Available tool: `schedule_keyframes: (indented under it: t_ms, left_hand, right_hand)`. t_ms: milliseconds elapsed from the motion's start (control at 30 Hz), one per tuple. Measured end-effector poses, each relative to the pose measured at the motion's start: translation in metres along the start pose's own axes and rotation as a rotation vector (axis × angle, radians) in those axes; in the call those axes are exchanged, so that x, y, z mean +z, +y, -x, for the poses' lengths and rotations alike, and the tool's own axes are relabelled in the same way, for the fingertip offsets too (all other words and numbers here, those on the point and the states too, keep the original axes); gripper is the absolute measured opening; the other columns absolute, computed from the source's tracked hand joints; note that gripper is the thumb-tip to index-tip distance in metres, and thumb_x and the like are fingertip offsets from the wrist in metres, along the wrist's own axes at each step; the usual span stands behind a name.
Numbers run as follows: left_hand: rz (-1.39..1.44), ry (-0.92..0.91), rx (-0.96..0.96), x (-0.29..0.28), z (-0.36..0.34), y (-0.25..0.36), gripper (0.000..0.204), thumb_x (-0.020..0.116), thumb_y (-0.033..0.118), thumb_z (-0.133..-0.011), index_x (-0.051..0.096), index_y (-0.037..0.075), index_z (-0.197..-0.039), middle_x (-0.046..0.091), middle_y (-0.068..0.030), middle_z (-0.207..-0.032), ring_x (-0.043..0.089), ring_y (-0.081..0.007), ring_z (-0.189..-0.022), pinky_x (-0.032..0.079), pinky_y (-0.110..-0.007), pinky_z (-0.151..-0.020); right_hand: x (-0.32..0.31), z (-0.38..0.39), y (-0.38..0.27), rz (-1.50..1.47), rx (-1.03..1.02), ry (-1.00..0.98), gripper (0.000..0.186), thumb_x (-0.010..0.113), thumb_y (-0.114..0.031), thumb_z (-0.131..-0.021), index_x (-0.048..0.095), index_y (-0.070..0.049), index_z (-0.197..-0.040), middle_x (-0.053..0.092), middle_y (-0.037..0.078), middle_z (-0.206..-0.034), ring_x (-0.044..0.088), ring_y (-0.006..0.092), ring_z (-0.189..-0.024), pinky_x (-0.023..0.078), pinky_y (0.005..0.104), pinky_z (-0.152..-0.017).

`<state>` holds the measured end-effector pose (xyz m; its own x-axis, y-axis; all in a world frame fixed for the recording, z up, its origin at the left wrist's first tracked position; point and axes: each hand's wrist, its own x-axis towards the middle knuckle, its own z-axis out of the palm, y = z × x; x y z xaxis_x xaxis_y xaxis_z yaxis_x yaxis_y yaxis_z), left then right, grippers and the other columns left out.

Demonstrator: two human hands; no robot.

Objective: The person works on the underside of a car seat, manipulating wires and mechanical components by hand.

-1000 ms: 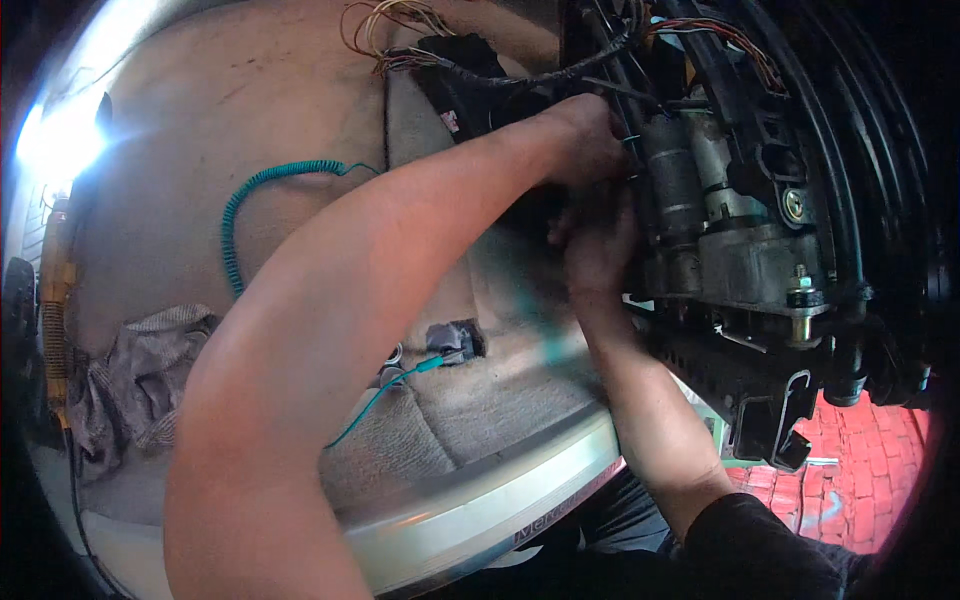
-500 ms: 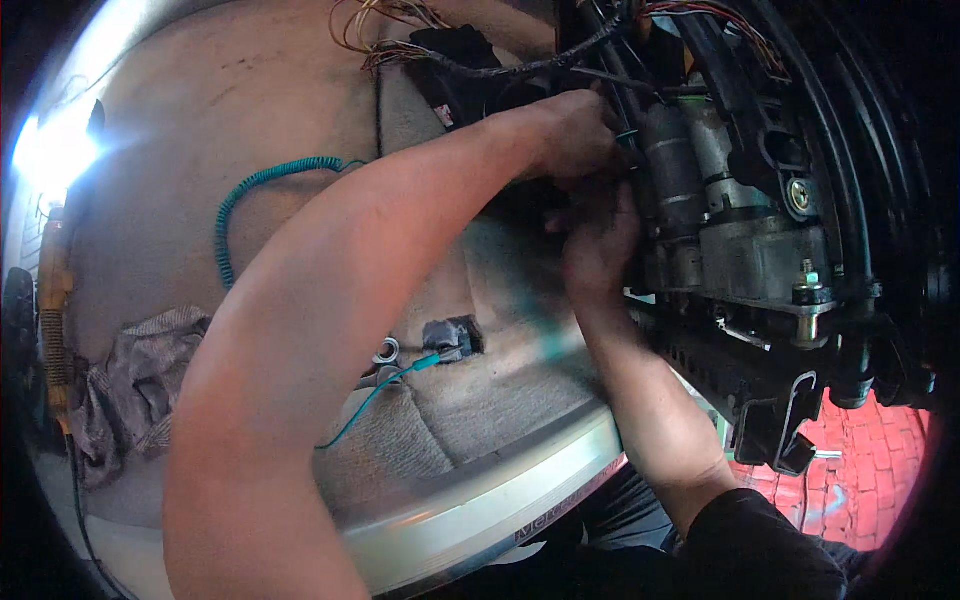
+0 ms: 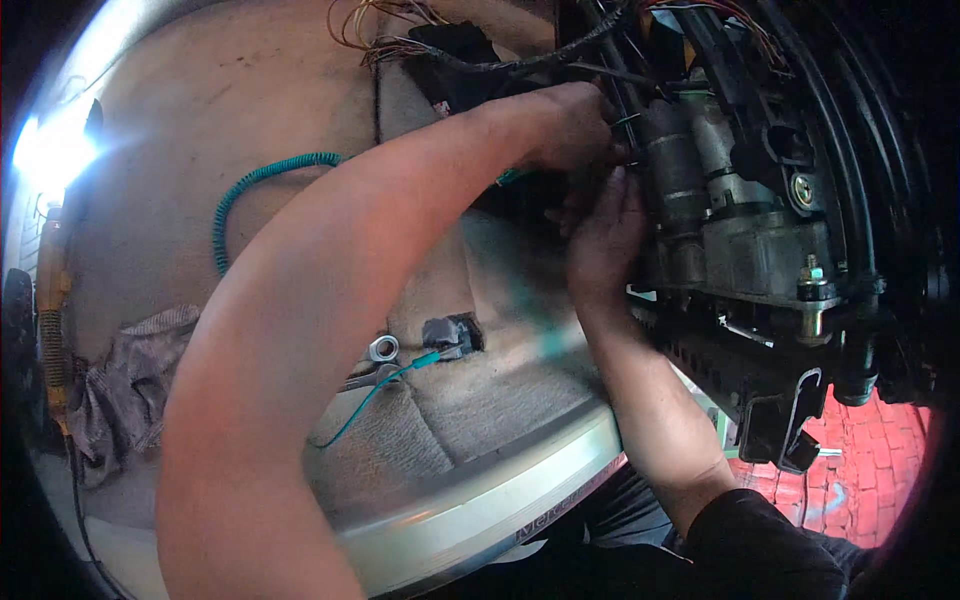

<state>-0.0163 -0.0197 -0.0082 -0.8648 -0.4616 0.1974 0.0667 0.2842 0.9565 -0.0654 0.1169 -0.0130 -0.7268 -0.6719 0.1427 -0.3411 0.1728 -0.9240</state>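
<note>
Now, at right, a bulky black-and-grey metal assembly (image 3: 765,250): likely heavy, rigid, perhaps oily; best gripped round its dark-grey metal cylinder (image 3: 674,165). Just beside, left hand (image 3: 577,125) above right hand (image 3: 608,215), both shadowed; can't tell whether pinching. Nearby, a thin pale-green strand (image 3: 628,118), probably bendy.

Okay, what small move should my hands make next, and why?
I'd probably ease the left hand slightly back from the grey cylindrical housing. It sits close to the right hand in deep shadow there, and I can't make out what either one holds, so a clearer view might help.
</note>
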Motion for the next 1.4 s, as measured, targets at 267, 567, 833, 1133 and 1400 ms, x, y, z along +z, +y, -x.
schedule_keyframes:
  t_ms: [267,567,833,1133,1400]
  left_hand:
    - [-0.357,0.096,-0.004,-0.006,0.015,0.016,0.025,0.060,0.020,-0.085,0.068,0.008,-0.106,0.065,-0.0162,-0.107,0.062,-0.0300,-0.104,0.049,-0.038,-0.088]
    - [-0.762,-0.054,0.056,-0.015,0.037,0.045,0.044,0.075,0.025,-0.067,0.068,0.005,-0.106,0.067,-0.0135,-0.107,0.064,-0.0275,-0.102,0.051,-0.038,-0.087]
    - [-0.752,-0.028,-0.006,-0.011,0.041,0.056,0.053,0.079,0.027,-0.060,0.068,0.007,-0.107,0.066,-0.0125,-0.111,0.063,-0.0267,-0.104,0.052,-0.039,-0.086]
    - [-0.702,-0.046,0.011,-0.009,0.042,0.056,0.053,0.080,0.026,-0.059,0.068,0.008,-0.108,0.066,-0.0132,-0.108,0.063,-0.0256,-0.103,0.052,-0.037,-0.085]
    - [-0.686,-0.017,-0.014,-0.005,0.045,0.055,0.034,0.068,0.021,-0.071,0.068,0.007,-0.102,0.066,-0.0175,-0.102,0.064,-0.0306,-0.099,0.053,-0.040,-0.082]
  right_hand:
    - [-0.001,-0.003,0.009,0.013,-0.114,-0.137,0.026,0.035,-0.027,-0.102,0.049,-0.007,-0.112,0.054,0.002,-0.074,0.050,0.0110,-0.060,0.041,0.0253,-0.051]
    - [-0.002,-0.004,0.016,-0.052,-0.055,-0.127,0.027,0.035,-0.027,-0.102,0.041,-0.003,-0.114,0.049,0.003,-0.067,0.047,0.0116,-0.056,0.040,0.0270,-0.051]
    - [-0.009,-0.002,0.016,-0.025,-0.074,-0.145,0.026,0.036,-0.030,-0.102,0.043,-0.005,-0.104,0.048,0.003,-0.064,0.047,0.0118,-0.054,0.039,0.0259,-0.048]
    - [-0.008,-0.001,0.019,-0.066,-0.069,-0.139,0.026,0.036,-0.030,-0.101,0.044,-0.005,-0.104,0.048,0.002,-0.064,0.047,0.0111,-0.054,0.037,0.0250,-0.047]
    - [-0.014,-0.002,0.020,0.003,-0.043,-0.135,0.030,0.040,-0.030,-0.100,0.048,-0.004,-0.110,0.054,0.005,-0.073,0.048,0.0120,-0.056,0.038,0.0249,-0.048]
